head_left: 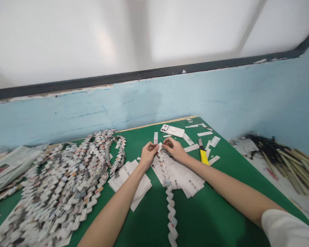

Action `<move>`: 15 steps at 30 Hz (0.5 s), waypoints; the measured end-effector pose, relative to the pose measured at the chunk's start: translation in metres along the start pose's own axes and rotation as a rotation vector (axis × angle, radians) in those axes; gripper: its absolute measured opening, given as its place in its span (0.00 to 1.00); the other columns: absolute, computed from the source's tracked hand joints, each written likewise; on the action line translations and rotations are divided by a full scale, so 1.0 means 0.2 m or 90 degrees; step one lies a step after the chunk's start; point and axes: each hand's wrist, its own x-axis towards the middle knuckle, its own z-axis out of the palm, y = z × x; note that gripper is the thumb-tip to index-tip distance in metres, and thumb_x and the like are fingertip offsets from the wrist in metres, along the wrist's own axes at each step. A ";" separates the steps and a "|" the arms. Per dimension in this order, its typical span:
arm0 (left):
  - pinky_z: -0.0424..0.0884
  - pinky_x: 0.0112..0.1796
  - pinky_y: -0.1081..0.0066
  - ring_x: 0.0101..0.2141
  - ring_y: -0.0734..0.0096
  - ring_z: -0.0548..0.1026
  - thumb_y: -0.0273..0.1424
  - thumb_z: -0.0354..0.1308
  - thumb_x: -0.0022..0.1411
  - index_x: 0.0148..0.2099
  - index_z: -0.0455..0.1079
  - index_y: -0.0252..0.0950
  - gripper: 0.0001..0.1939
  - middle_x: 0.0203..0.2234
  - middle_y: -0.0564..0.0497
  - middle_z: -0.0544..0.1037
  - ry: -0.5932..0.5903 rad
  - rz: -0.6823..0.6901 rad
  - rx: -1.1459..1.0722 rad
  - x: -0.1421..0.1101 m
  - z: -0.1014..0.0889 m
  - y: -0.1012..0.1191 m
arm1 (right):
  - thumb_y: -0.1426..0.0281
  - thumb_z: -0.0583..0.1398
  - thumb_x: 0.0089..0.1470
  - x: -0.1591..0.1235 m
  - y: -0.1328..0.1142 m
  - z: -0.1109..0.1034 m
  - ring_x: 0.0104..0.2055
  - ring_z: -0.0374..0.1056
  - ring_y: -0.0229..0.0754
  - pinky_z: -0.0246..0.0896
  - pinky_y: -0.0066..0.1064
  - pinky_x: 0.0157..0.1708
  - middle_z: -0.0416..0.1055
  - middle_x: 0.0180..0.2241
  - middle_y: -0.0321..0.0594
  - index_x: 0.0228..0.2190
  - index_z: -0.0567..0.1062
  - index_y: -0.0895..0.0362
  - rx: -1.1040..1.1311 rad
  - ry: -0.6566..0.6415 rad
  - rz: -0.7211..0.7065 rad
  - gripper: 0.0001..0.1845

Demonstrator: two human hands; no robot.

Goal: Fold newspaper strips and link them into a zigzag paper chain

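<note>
A zigzag chain of folded newspaper (171, 212) runs from the near table edge up to both hands. My left hand (148, 153) pinches the chain's far end from the left. On the other side of that end, my right hand (175, 149) has its thumb and fingers closed close to the same small folded piece; whether it grips the paper is partly hidden. Beneath the chain lie sheets of printed newspaper (181, 173). A stack of cut paper (141, 185) lies under my left forearm. One short paper strip (156, 137) rests just beyond my left hand.
A big heap of folded paper chains (67, 185) covers the left side of the green table (237, 178). Right of my hands lie a yellow utility knife (203, 156) with its blade out, a white phone (172, 130) and loose strips (205, 133). Sticks (296, 168) lie beyond the right edge.
</note>
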 end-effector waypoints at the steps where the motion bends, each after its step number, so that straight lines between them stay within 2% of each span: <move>1: 0.64 0.26 0.78 0.22 0.79 0.69 0.44 0.75 0.48 0.33 0.65 0.35 0.25 0.21 0.57 0.73 -0.006 -0.004 -0.007 0.00 0.00 0.00 | 0.57 0.62 0.61 0.00 0.00 0.00 0.31 0.69 0.42 0.63 0.33 0.35 0.72 0.29 0.35 0.37 0.71 0.54 0.021 -0.004 0.003 0.14; 8: 0.65 0.25 0.78 0.21 0.79 0.70 0.43 0.76 0.48 0.33 0.65 0.35 0.25 0.21 0.56 0.74 -0.028 -0.011 -0.028 -0.02 0.01 0.03 | 0.60 0.62 0.62 -0.02 0.02 0.03 0.37 0.73 0.44 0.67 0.35 0.40 0.75 0.35 0.38 0.39 0.71 0.53 0.044 0.027 -0.026 0.10; 15: 0.66 0.27 0.78 0.22 0.79 0.71 0.41 0.77 0.46 0.32 0.65 0.35 0.25 0.21 0.56 0.74 -0.028 -0.054 -0.096 -0.03 0.01 0.04 | 0.63 0.66 0.58 -0.01 0.05 0.02 0.44 0.73 0.45 0.69 0.39 0.49 0.75 0.44 0.43 0.47 0.73 0.54 0.089 -0.049 -0.048 0.16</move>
